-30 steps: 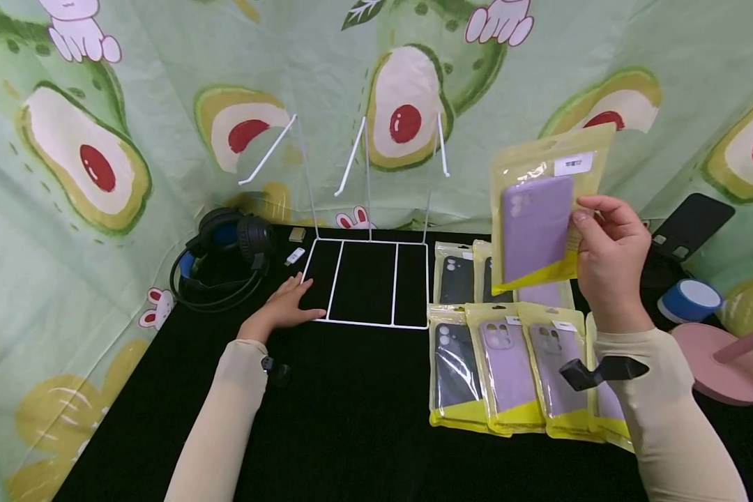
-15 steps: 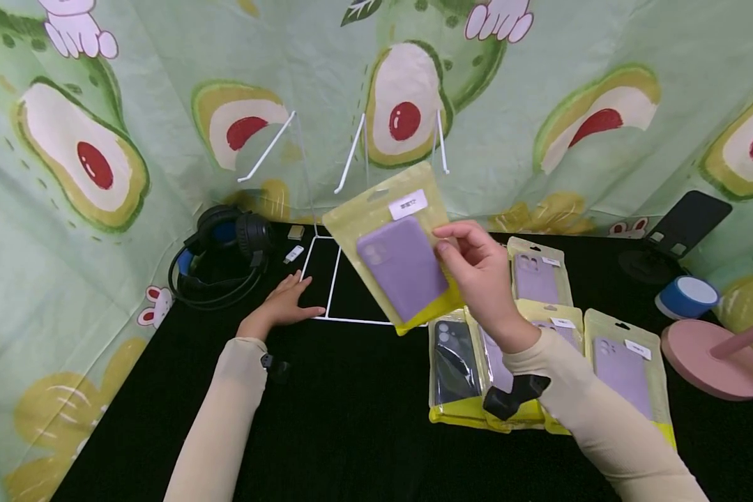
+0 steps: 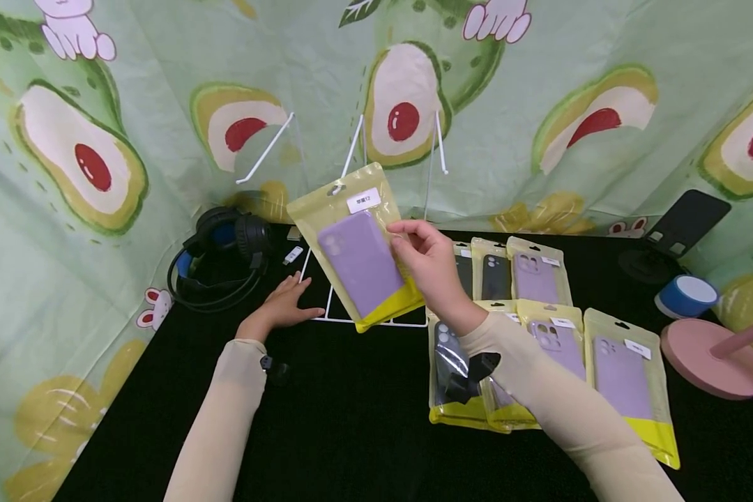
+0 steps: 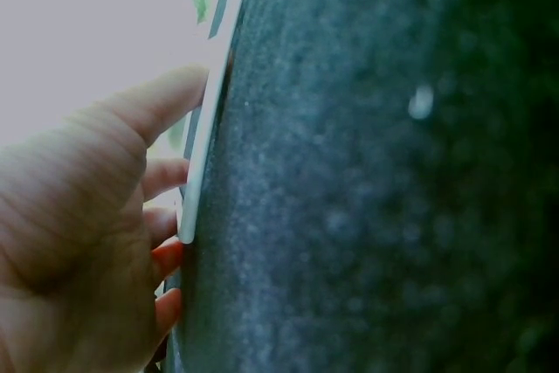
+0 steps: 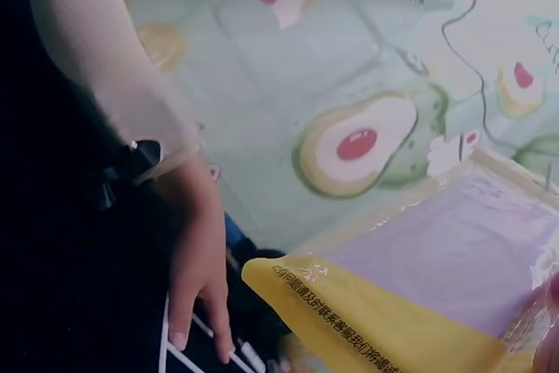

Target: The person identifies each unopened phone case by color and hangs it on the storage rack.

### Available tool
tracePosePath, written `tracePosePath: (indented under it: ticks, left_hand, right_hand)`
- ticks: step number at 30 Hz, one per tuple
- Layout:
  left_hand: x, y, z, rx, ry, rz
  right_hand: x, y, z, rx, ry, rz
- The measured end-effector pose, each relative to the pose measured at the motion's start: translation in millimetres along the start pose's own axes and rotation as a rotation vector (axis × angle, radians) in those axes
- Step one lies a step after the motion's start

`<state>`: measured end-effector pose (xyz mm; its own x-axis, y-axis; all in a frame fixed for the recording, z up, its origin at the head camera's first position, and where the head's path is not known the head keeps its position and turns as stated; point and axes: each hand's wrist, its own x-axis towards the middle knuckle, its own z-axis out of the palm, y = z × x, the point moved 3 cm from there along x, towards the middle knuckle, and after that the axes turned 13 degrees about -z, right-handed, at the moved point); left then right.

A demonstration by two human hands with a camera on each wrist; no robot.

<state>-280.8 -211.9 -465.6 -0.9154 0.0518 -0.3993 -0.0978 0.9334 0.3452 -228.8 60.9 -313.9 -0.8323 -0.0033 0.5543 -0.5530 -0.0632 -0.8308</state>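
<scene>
My right hand (image 3: 431,268) pinches the right edge of a yellow-bordered plastic bag holding a purple phone case (image 3: 360,263). The bag tilts left in the air, its hang hole by the tip of the middle hook (image 3: 353,148) of a white wire display rack (image 3: 364,322). Whether the hook goes through the hole I cannot tell. Seen from the right wrist, the bag's yellow bottom (image 5: 349,321) carries printed text. My left hand (image 3: 282,303) rests with fingers spread on the rack's front left corner; in the left wrist view the thumb (image 4: 166,98) touches the white wire (image 4: 205,128).
Right of the rack lie several bagged phone cases (image 3: 624,376) in two rows. Headphones (image 3: 222,254) and a USB stick (image 3: 293,255) are at left. A phone stand (image 3: 690,223), blue tape roll (image 3: 687,298) and pink round base (image 3: 715,359) stand at right. A patterned curtain (image 3: 477,139) hangs behind.
My right hand has carried the bagged purple phone case left from above the other bags to the middle hook, tilting it on the way. The left hand has stayed on the rack.
</scene>
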Motion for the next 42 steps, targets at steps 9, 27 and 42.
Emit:
tracePosePath:
  ticks: [9,27,42]
  left_hand:
    - [3.1,-0.7,1.0,0.020,-0.019,-0.035]
    - [5.7,1.8,6.7,0.014,-0.032,-0.073]
    - [3.3,1.8,2.7,0.004,-0.017,-0.055]
  right_hand:
    - [32,24,6,-0.095,0.048,0.101]
    - [83,67,-9,0.009,0.075,0.200]
    - [46,84,-86,0.064,0.020,0.165]
